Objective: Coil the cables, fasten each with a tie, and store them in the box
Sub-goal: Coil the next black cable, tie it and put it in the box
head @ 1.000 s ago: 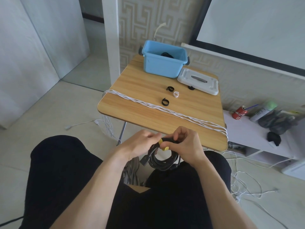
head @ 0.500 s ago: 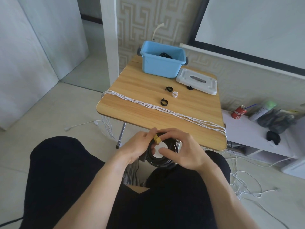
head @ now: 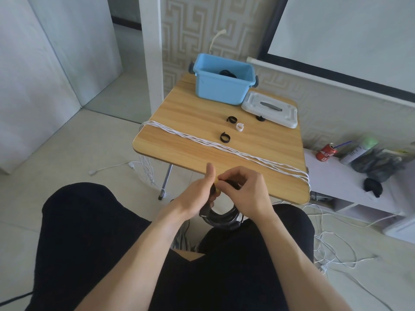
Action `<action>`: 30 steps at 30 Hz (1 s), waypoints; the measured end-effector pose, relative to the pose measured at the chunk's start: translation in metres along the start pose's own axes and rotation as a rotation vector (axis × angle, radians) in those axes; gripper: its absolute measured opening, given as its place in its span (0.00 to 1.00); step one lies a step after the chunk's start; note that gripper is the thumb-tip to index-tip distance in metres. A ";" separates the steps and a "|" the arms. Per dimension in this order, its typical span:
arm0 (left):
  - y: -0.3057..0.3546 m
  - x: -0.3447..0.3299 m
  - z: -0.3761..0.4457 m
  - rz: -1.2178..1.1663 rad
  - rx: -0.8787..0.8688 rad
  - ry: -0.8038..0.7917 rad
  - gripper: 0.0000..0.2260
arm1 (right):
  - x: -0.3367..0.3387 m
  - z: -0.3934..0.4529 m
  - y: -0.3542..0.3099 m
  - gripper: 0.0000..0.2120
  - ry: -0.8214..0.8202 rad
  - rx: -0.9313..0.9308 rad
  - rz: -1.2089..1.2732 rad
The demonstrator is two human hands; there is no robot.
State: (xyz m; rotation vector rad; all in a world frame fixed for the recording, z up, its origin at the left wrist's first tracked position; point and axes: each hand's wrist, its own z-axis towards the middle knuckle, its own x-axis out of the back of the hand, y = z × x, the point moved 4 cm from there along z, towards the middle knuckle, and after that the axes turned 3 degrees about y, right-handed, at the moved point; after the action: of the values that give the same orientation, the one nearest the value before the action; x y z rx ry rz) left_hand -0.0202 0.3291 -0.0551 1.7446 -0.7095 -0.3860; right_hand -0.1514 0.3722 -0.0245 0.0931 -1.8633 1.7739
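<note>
both hands meet just before the table's (head: 184, 140) near edge. the left hand (head: 197, 194) grips the black coiled cable (head: 221, 217), which hangs down over the lap; the right hand (head: 246, 189) pinches a yellow tie (head: 216, 191) at its top. white cables (head: 224, 147) lie slantwise across the table, the blue box (head: 221, 87) at its far edge. no writing is readable.

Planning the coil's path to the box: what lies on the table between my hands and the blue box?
Head view: white cable strung across the table, then loose ties.
</note>
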 end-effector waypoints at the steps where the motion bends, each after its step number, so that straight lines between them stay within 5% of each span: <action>1: -0.001 0.000 0.000 -0.003 0.002 -0.003 0.31 | -0.001 0.000 0.002 0.06 -0.004 -0.040 0.054; 7: -0.004 0.002 0.003 -0.185 0.047 0.204 0.19 | -0.002 -0.002 0.008 0.17 0.027 -0.118 0.061; 11: -0.006 0.012 0.003 -0.345 0.119 0.301 0.18 | 0.005 -0.010 0.015 0.24 -0.076 -0.206 0.353; 16: -0.010 0.019 0.001 -0.491 0.169 0.405 0.18 | -0.002 -0.023 0.025 0.18 -0.200 -0.371 0.743; 23: -0.013 0.018 0.002 -0.720 0.182 0.478 0.19 | -0.006 -0.028 0.032 0.14 -0.246 -0.521 0.867; 30: -0.002 0.008 0.002 -1.067 0.250 0.194 0.17 | -0.011 -0.016 0.032 0.10 -0.107 -0.568 1.262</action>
State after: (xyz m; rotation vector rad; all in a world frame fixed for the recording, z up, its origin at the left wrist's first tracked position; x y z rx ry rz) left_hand -0.0149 0.3232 -0.0566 2.2572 0.3974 -0.8451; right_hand -0.1496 0.3879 -0.0585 -1.5050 -2.6706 1.7573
